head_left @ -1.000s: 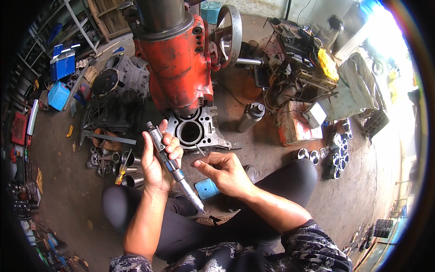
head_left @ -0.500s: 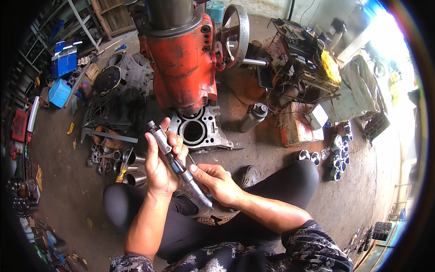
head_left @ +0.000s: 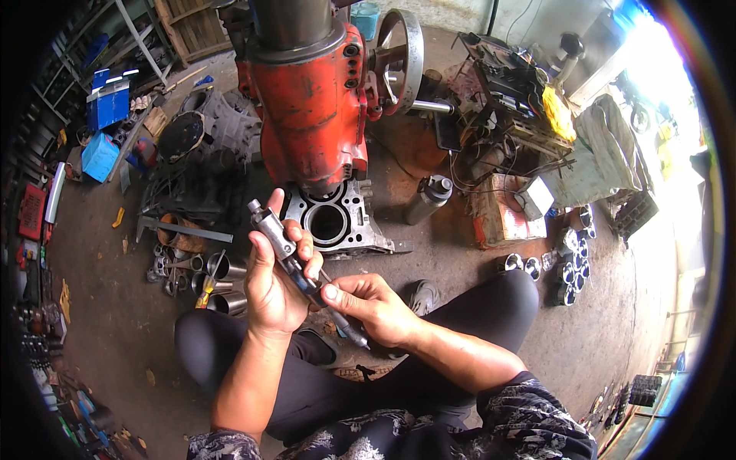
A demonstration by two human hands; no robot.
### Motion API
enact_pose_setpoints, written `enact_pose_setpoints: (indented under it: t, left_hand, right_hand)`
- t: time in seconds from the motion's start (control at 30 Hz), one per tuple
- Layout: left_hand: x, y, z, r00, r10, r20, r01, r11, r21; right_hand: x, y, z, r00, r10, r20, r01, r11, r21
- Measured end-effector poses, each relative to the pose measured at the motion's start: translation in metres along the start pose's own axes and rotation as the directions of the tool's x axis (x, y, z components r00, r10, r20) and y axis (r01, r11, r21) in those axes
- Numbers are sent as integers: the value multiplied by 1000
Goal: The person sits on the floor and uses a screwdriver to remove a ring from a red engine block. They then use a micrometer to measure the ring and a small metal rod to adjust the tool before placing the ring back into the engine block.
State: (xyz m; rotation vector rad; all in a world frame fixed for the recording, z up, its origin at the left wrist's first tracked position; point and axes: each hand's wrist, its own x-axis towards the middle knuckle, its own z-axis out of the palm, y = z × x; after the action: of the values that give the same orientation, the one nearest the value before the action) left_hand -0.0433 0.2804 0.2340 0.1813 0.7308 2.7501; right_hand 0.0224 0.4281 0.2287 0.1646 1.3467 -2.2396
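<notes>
A slim, stepped metal rod-shaped tool (head_left: 285,247) slants across my lap, its thick silver head up and its narrower tapered end down to the right. Around the upper half, my left hand (head_left: 274,293) is closed, palm up, with the index finger raised. My right hand (head_left: 377,310) pinches the dark lower part between thumb and fingers. A thin rod shows beside the right fingertips; I cannot tell whether it belongs to the tool. Just beyond my hands lies a grey engine block (head_left: 360,224) with round bores, under a red boring machine (head_left: 310,115) with a handwheel (head_left: 412,61).
A metal bottle (head_left: 429,201) stands right of the block, near a worn red-and-white box (head_left: 502,215) and a cluttered bench (head_left: 506,84). Shiny cylindrical parts (head_left: 567,280) lie on the right. To the left are a large caliper (head_left: 184,228), connecting rods (head_left: 178,268) and metal sleeves (head_left: 228,300).
The tool has turned slightly in my hands, and its lower end has shifted a little to the right and up. My right fingers have slid slightly along it.
</notes>
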Motion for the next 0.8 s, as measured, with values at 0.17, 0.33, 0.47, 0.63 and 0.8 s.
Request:
enact_pose_setpoints:
  t: [0.17,0.33,0.47,0.63,0.8]
  left_hand:
    - [7,10,-6,1000,18,16,-15,990,-142]
    - [9,17,-6,998,64,-23,-67,985,-157]
    - [10,18,-7,998,64,-21,-67,987,-144]
    - [11,19,-8,998,59,2,-57,979,-195]
    - [12,22,-9,997,71,-5,-71,976,-208]
  right_hand:
    - [1,-4,-4,991,-63,-121,49,992,-115]
    - [3,0,1,976,-157,-148,127,972,-198]
    - [-1,-5,4,992,-67,-103,44,976,-213]
    - [-5,-12,9,989,-22,-146,-9,979,-205]
    - [-5,-6,11,987,-48,-155,18,982,-188]
